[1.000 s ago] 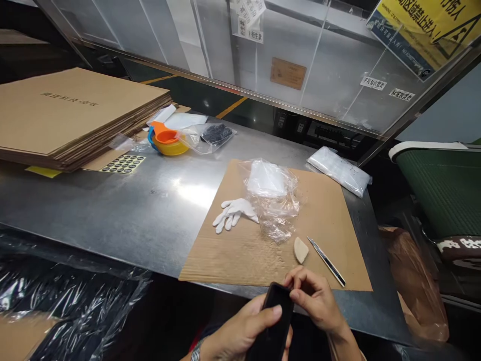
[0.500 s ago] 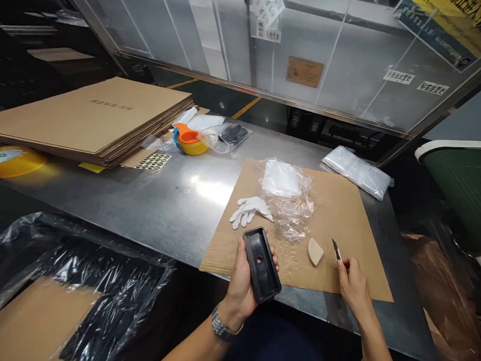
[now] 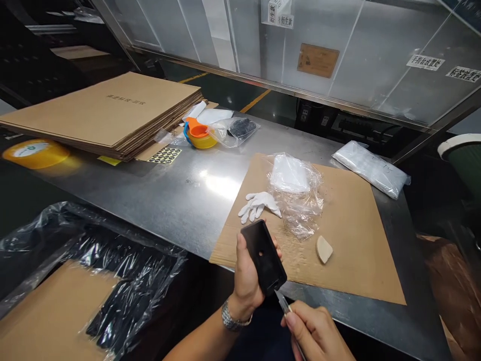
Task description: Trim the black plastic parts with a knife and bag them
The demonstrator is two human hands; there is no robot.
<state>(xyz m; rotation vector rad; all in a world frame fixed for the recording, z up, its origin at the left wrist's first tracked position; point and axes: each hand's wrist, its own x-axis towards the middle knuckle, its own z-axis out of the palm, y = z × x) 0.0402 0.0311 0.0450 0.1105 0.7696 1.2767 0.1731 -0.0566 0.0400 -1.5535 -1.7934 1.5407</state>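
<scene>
Black part (image 3: 263,256), long axis upper-left to lower-right

Overhead glare on steel table (image 3: 158,200) (edges warped)

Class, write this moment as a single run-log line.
left hand: holds black tray | right hand: holds knife, tip at tray's lower edge | cardboard sheet: glove, plastic bag
</scene>
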